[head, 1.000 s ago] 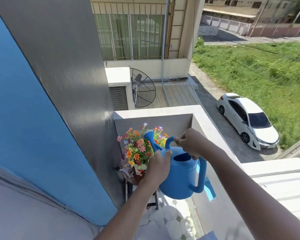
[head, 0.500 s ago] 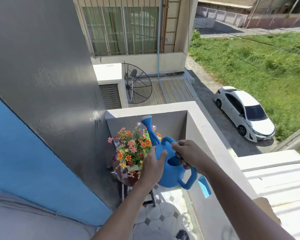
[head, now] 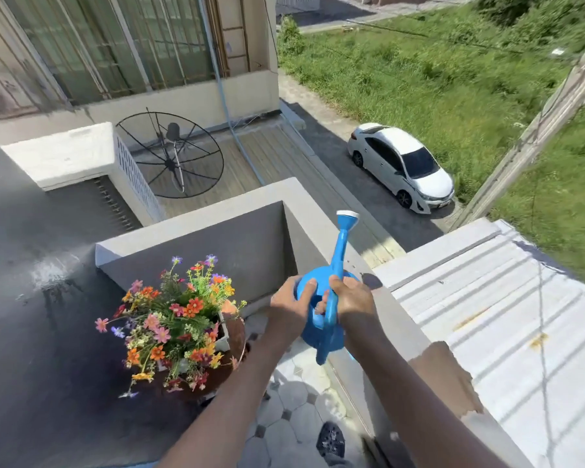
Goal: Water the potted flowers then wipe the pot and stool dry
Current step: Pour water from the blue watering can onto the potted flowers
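Head cam, looking down over a balcony corner. Both hands clamped on the blue watering can (head: 321,319): left hand (head: 289,307) wrapped round the left side of the body, right hand (head: 352,298) gripping the handle at the top. Can is held in the air right of the potted flowers (head: 176,319), not touching them. Spout (head: 341,244) points up and away from the person, white-faced rose (head: 348,215) at its tip, above the parapet ledge (head: 321,211); no water visible coming out. Flowers are a mixed orange, pink and purple bunch, sitting in a brown pot (head: 237,336) in the corner against the dark grey wall (head: 48,332). Pot's support is hidden under the blooms and the left forearm, so can't tell what it stands on. Wet-looking patch on the wall left of the flowers. Tiled floor (head: 294,410) below the arms. Down at street level: white car (head: 402,163), grass, satellite dish (head: 169,155) on the lower roof.
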`<state>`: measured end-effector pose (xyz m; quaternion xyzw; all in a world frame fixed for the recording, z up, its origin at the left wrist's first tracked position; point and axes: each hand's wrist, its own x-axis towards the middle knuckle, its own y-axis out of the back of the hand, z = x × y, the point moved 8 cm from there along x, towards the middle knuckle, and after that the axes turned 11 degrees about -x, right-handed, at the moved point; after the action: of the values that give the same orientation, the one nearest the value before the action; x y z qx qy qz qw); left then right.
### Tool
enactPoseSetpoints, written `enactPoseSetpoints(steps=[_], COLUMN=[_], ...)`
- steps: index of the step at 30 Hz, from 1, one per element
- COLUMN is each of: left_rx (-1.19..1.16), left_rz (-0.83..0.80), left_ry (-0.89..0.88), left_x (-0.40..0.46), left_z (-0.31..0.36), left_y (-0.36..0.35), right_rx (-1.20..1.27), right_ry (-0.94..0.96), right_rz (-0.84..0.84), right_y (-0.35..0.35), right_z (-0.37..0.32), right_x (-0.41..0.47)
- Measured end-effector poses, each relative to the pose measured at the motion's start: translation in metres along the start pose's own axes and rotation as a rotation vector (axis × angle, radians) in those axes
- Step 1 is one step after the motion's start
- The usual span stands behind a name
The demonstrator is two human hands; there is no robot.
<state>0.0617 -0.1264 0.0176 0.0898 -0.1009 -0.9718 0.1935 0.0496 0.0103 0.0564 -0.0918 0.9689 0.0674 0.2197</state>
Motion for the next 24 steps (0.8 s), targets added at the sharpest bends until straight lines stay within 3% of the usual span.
enactPoseSetpoints(steps=[3, 10, 17, 24], left_rx=[0.046, 0.027, -0.001, -0.058], left_rz=[-0.139, -0.423, -0.531, -0.561], left_ry=[0.057, 0.01, 0.037, 0.081], left_x=[0.026, 0.063, 0.097, 0.108], left_z=[-0.01, 0.005, -0.011, -0.01], left_y=[-0.048, -0.142, -0.193, -0.199], right_rx=[-0.053, -0.078, -0.054, 0.011], right_ry=[0.007, -0.055, -0.141, -0.173], right_rz=[0.09, 0.175, 0.209, 0.207], right_y=[0.039, 0.113, 0.139, 0.136], right_z=[-0.001, 0.026, 0.057, 0.06], right_x=[0.021, 0.078, 0.116, 0.124])
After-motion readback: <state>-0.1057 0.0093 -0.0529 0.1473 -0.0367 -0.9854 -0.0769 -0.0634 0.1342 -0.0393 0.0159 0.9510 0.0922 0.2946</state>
